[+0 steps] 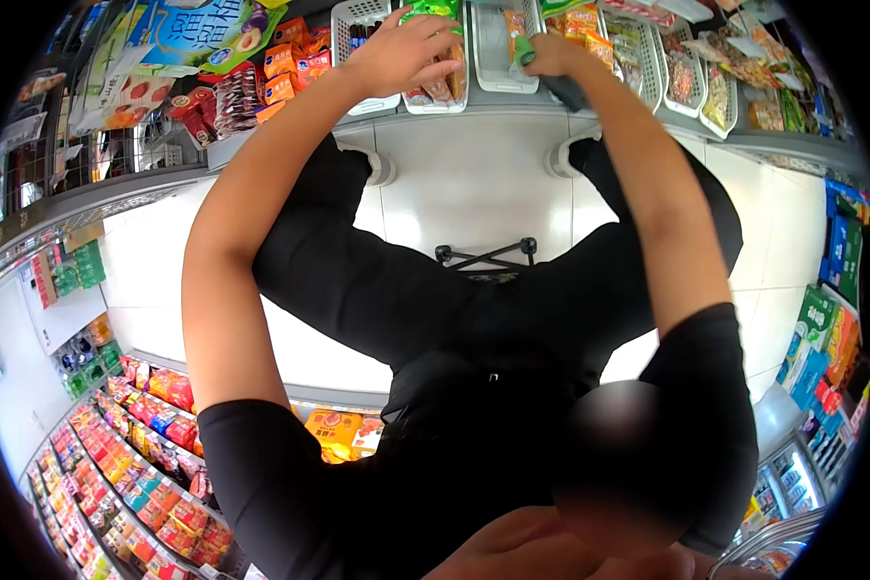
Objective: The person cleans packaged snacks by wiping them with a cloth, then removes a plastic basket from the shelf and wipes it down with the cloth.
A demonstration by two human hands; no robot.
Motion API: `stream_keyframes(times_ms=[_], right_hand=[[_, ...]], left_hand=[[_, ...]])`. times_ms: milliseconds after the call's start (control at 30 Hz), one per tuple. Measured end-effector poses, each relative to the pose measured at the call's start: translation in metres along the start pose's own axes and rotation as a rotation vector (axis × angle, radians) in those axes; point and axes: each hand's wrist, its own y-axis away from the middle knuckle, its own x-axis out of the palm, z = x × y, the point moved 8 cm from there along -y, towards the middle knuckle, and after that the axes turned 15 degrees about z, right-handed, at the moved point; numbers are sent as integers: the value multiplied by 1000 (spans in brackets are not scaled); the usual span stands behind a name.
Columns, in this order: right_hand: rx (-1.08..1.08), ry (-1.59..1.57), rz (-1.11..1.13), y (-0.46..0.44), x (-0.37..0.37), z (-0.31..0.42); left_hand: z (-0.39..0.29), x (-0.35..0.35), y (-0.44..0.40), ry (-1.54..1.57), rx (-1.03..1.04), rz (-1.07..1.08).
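Note:
My left hand is over a white basket of small snack packets, its fingers apart. Beneath its fingertips are a bright green packet and brown-orange packets. My right hand is closed at the right side of a pale plastic basket. A bit of soft green material sticks out from its fingers, and a dark grey piece, perhaps cloth, hangs below; whether they are one thing I cannot tell. An orange packet lies in the pale basket.
Baskets of wrapped snacks, including a white one, line the shelf edge. A large blue-green bag stands at left. My knees are spread below the shelf, with a folding stool frame between. Packed shelves stand behind at left.

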Motion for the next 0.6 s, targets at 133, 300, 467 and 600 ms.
stream_keyframes(times_ms=[133,300,467,600], right_hand=[[68,-100,-67,-17,36,13],[110,-287,52,-59,61,-9],[139,-306,59,-85,68,-8],[214,-315,80,-96,73,-7]], left_hand=[[16,-8,22,127,-52,-46],[35,-18,41,162,-125,-100],[60,-15,46,166,-179,-123],[66,-18,43,140,-207,-145]])
